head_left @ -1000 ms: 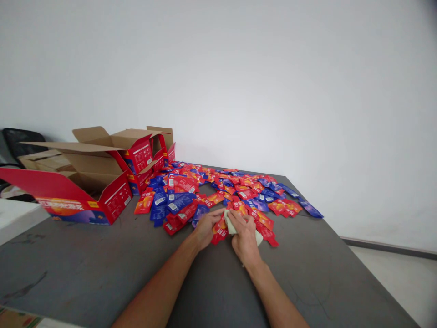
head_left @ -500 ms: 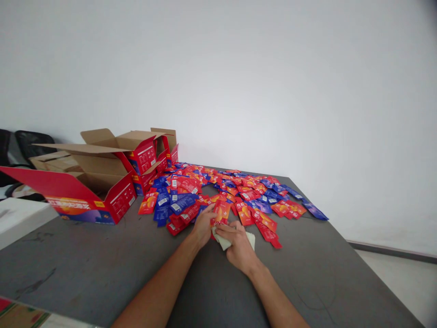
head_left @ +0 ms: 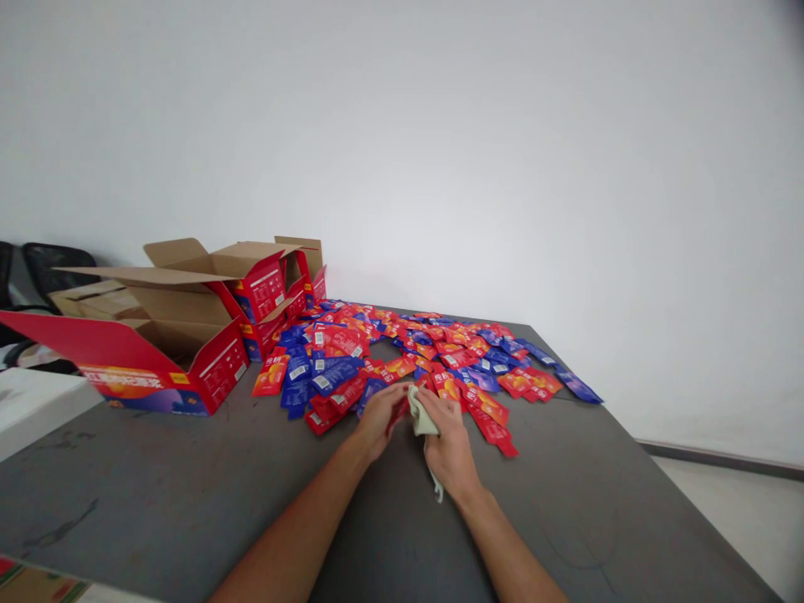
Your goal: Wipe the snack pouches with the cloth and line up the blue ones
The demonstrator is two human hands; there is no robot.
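- The right hand (head_left: 447, 444) grips a pale cloth (head_left: 422, 415) at the near edge of the sachet pile (head_left: 414, 356).
- The left hand (head_left: 378, 417) pinches a red sachet (head_left: 398, 409) against it.
- Open red cartons (head_left: 188, 335) stand far left on the grey worktop (head_left: 188, 486).

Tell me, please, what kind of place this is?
Probably a small packing or sorting room. A plain grey table bears a heap of red and blue sachets, with opened printed cartons beside them. The right hand holds a pale cloth; the left hand touches a red sachet.
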